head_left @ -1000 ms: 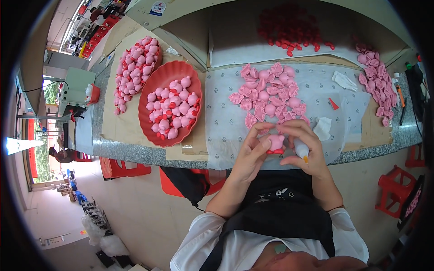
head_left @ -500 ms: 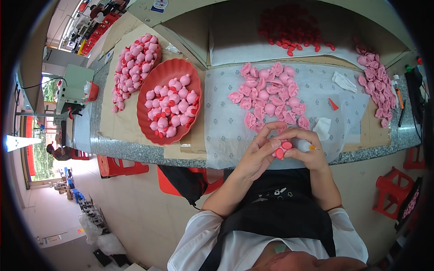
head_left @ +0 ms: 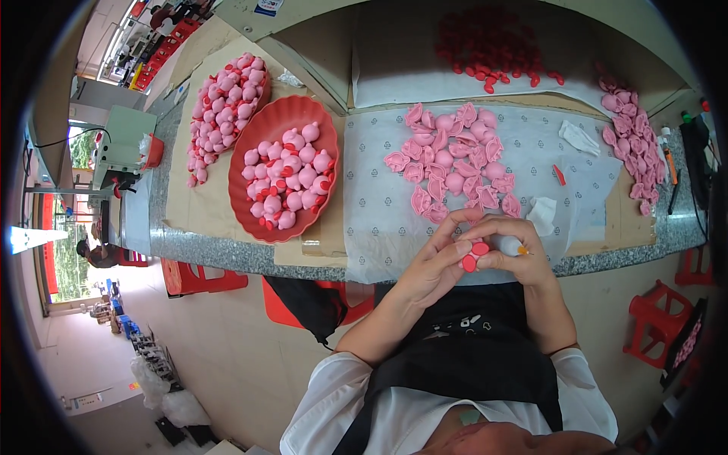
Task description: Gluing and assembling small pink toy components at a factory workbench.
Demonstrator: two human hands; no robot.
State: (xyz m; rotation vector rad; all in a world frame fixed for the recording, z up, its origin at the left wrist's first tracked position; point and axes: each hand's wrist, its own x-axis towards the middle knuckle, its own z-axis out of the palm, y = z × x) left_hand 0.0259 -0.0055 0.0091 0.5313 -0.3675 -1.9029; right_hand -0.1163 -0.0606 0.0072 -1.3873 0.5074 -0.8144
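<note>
Close to the table's front edge, my left hand (head_left: 434,265) and my right hand (head_left: 525,256) meet over a small piece with red oval parts (head_left: 470,263). Fingers of both hands close on it, and they hide the rest of the piece. Also tucked in my right hand is a whitish squeeze bottle (head_left: 506,246) with an orange-yellow tip, lying across the palm. Just beyond my fingertips, several pink molded pieces (head_left: 455,182) spread over a white printed sheet (head_left: 371,227); some are round, others look like open shells.
To the left, a red fluted bowl (head_left: 237,178) holds pink balls with red parts, beside a heap of similar pieces (head_left: 227,102). Red bits (head_left: 493,72) lie under the shelf. Crumpled white tissues (head_left: 578,138) and more pink pieces (head_left: 633,152) are at right.
The piece between my fingers has turned slightly, and its red ovals have shifted. The bottle's tip has tilted a little within my right hand. Both hands stay in nearly the same place.
</note>
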